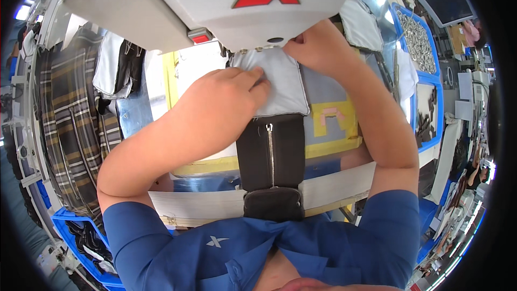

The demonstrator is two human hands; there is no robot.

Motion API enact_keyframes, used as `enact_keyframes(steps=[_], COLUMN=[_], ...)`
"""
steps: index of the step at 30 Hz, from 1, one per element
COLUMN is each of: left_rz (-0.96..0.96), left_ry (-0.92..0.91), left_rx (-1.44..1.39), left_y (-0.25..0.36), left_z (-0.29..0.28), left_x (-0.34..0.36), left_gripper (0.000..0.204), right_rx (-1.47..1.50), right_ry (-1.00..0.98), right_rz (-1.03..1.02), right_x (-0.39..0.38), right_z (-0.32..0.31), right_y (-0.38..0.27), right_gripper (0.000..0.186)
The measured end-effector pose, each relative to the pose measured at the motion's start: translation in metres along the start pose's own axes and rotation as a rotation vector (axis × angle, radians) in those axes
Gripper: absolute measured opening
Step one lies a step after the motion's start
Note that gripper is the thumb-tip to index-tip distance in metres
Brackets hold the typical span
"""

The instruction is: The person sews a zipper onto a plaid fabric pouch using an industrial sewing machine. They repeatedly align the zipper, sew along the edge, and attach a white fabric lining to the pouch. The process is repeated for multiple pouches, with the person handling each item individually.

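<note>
Pale fabric panel (284,89) lies by the sewing machine (309,21); the left hand (231,92) rests on it, ungrasping, the right hand (323,48) bends at its far-right corner, grip unclear. Blue trays (435,48) hold silvery hardware (417,42) and dark pieces (425,123).

Bright light, patchy glare, bowed edges, black corners

The tabletop (339,189) presents a pale, narrow front edge. A light-framed monitor (447,2), screen dark, is located beyond the far right corner. Past the right edge, cluttered workstations (463,109) extend into the room; bright white light strips (467,229) lie at the outer limit. Beyond the far left corner, a bright panel (22,12) is visible; window or lamp cannot be determined.
</note>
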State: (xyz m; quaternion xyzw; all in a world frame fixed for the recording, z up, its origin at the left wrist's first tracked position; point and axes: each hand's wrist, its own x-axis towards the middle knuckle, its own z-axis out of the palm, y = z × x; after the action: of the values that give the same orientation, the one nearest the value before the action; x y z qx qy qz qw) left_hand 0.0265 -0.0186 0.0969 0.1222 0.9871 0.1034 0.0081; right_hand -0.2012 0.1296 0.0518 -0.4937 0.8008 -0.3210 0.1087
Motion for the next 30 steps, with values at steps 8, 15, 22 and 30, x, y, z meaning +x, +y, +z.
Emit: enact_keyframes(steps=[8, 15, 22, 30], left_rz=[0.037, 0.211, 0.383, 0.12], left_ry=[0.248, 0.565, 0.994, 0.707], left_rx=[0.043, -0.204, -0.375, -0.424], left_y=[-0.002, -0.002, 0.017, 0.005], left_z=[0.008, 0.027, 0.015, 0.046], left_x=[0.006, 0.011, -0.004, 0.01], left_gripper=[0.039, 0.034, 0.048, 0.041], right_rx=[-0.084, 0.126, 0.431, 0.767], right_ry=[-0.016, -0.033, 0.307, 0.937], right_rz=[0.001, -0.116, -0.302, -0.252], right_x=[-0.024, -0.073, -0.132, -0.253], right_z=[-0.014, -0.032, -0.04, -0.188], right_y=[0.005, 0.005, -0.052, -0.058], right_gripper=[0.027, 0.049, 0.039, 0.018])
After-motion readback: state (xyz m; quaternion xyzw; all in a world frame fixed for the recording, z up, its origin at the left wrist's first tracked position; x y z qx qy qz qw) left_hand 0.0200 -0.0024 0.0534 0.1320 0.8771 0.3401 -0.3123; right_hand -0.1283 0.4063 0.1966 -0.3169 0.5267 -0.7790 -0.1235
